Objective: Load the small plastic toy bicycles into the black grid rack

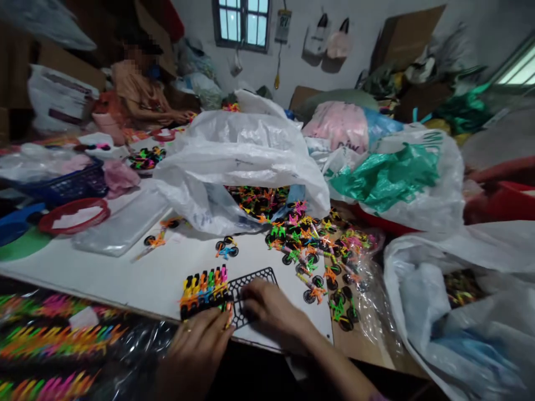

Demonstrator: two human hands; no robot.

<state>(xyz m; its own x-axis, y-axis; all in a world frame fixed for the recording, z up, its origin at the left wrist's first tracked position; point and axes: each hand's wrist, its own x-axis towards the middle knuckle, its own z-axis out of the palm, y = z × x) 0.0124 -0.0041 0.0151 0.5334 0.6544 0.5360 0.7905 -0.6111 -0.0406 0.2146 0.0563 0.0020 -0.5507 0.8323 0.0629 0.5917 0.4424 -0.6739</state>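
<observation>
A black plastic grid tray [254, 278] lies on the white board [146, 278] near me. Its left part holds a row of small colourful toy bicycles [204, 285]. My left hand [199, 346] is at the tray's near left edge, fingers curled by the bicycles; whether it pinches one is hidden. My right hand [271, 305] lies on the tray's near right part, fingers bent onto the grid. A heap of loose toy bicycles [311, 245] spills to the right from an open white plastic bag [234, 161].
Packed rows of bicycles in clear wrap [54, 340] lie at the near left. A red ring [73, 214], a blue basket [67, 184] and clear bags sit at the left. Another person [140, 89] works at the far left. Large bags [455, 301] crowd the right.
</observation>
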